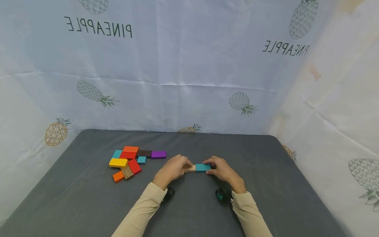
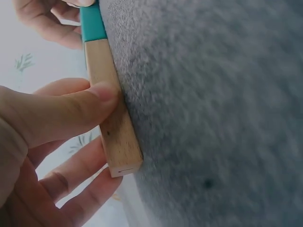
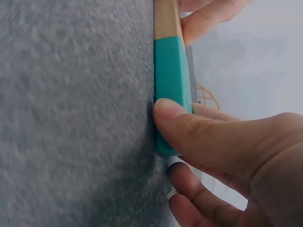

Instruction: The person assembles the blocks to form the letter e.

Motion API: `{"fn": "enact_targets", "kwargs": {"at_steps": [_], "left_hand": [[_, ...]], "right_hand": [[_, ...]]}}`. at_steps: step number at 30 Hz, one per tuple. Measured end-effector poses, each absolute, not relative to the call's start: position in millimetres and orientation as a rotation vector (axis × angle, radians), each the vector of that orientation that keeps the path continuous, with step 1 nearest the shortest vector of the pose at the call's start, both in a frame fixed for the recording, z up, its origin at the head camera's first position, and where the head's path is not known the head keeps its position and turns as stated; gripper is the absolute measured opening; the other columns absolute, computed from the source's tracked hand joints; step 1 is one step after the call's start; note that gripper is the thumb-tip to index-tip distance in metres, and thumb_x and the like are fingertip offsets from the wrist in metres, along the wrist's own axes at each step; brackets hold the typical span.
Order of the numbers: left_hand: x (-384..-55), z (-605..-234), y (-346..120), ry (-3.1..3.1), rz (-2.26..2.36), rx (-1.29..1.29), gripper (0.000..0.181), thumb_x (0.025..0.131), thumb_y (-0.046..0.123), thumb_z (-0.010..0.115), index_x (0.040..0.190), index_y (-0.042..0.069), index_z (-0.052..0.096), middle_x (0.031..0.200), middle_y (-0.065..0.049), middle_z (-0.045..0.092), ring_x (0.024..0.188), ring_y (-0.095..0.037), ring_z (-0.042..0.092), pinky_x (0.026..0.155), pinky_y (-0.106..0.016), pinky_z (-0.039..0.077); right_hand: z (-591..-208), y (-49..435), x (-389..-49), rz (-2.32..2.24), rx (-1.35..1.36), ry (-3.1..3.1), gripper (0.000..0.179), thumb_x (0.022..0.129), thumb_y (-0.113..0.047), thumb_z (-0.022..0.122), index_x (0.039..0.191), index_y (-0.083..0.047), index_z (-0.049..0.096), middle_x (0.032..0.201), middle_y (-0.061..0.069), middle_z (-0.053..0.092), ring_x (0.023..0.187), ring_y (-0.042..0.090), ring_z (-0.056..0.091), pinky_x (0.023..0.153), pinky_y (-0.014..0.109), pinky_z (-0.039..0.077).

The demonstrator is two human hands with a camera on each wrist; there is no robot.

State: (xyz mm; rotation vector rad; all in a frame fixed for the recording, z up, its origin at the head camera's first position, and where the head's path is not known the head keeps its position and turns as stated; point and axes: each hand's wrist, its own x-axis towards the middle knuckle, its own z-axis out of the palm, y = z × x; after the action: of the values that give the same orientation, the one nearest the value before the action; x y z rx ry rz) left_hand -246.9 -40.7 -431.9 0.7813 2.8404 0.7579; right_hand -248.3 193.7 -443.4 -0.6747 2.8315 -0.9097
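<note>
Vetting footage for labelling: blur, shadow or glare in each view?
Head: backdrop bluish centrally, warmer at right, no strong glare. Left wrist: cloth blurred at right, wooden block sharper. Right wrist: shadow darkens cloth near lower end of teal block.

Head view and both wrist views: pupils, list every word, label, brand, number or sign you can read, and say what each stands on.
"PINEAPPLE", mirror-reversed, at the upper left of the pale cloth.
"PINEAPPLE", mirror-reversed again, at the cloth's upper right.
A small curved mark on the end of the plain wooden block: unreadable, perhaps just a scratch.
No lettering can be made out on the teal block or the block pile.
</note>
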Motion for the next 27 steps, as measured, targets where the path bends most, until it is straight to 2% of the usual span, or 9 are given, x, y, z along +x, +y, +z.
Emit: {"fn": "enact_targets", "kwargs": {"at_steps": [6, 11, 21, 27], "left_hand": [[-254, -435, -34, 2.827, 0.772, 0.811, 0.024, 0.091, 0.006, 0.071, 0.114, 0.011, 0.076, 0.112, -0.003, 0.072, 0.102, -0.022, 0.061, 0.09, -0.038, 0.053], [-258, -436, -28, 2.793, 0.818, 0.809, 0.027, 0.089, 0.004, 0.072, 0.115, 0.01, 0.075, 0.114, -0.005, 0.072, 0.107, -0.024, 0.061, 0.094, -0.04, 0.052], [-260, -437, -27, 2.773, 0.881, 0.797, 0.027, 0.091, 0.006, 0.07, 0.117, 0.01, 0.074, 0.115, -0.006, 0.072, 0.105, -0.023, 0.06, 0.091, -0.039, 0.052], [-262, -440, -30, 2.748, 0.911, 0.834, 0.028, 0.09, 0.004, 0.07, 0.118, 0.008, 0.073, 0.117, -0.009, 0.072, 0.111, -0.027, 0.061, 0.096, -0.043, 0.051]], "right_hand": [[-443, 201, -251, -0.884, -0.614, 2.855, 0.033, 0.086, -0.006, 0.075, 0.119, -0.005, 0.071, 0.111, 0.011, 0.065, 0.094, 0.023, 0.061, 0.079, 0.039, 0.053], [-441, 205, -251, -0.87, -0.552, 2.862, 0.034, 0.086, -0.004, 0.075, 0.119, -0.005, 0.071, 0.11, 0.011, 0.065, 0.095, 0.024, 0.062, 0.079, 0.04, 0.054], [-440, 209, -252, -0.862, -0.557, 2.875, 0.034, 0.086, -0.003, 0.073, 0.12, -0.005, 0.07, 0.11, 0.013, 0.063, 0.098, 0.028, 0.063, 0.082, 0.044, 0.054], [-444, 210, -253, -0.867, -0.572, 2.864, 0.034, 0.087, -0.004, 0.074, 0.12, -0.005, 0.07, 0.111, 0.013, 0.063, 0.095, 0.025, 0.062, 0.079, 0.041, 0.054]]}}
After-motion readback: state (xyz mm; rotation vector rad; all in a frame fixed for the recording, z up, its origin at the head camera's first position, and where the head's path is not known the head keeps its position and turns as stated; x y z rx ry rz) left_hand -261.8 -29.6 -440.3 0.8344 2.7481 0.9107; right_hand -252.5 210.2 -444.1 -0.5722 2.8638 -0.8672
